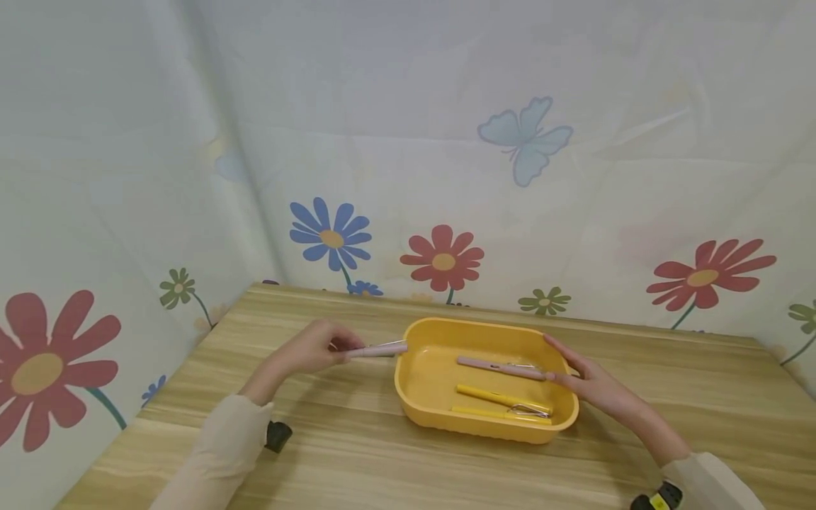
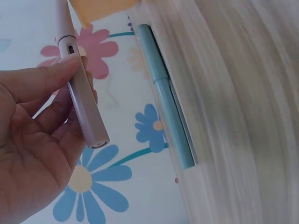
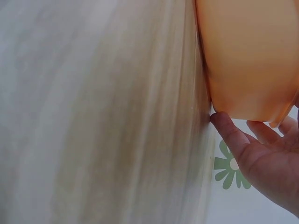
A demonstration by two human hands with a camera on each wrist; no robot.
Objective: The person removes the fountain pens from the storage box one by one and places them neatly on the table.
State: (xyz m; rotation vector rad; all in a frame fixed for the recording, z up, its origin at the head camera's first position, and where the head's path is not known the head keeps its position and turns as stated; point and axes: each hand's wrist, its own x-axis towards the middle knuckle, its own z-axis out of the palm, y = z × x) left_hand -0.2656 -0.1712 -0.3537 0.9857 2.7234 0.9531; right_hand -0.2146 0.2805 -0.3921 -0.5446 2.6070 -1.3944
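Note:
A pale pink pen (image 1: 382, 350) is pinched between the thumb and fingers of my left hand (image 1: 319, 347). Its clip end points right, over the left rim of a yellow plastic tray (image 1: 472, 430). In the left wrist view the same pen (image 2: 86, 102) shows its blunt end and a small slot. My right hand (image 1: 596, 386) grips the tray's right end, thumb over the rim, other fingers along the outer wall. Near that thumb, another pink pen (image 1: 500, 367) lies inside the tray, with two yellow pens (image 1: 487, 394) in front of it.
A teal pen (image 2: 166, 102) lies on the table near my left hand, shown in the left wrist view. The wood-grain table (image 1: 357, 460) ends at the back against a curtain (image 1: 408, 170) printed with flowers and a butterfly.

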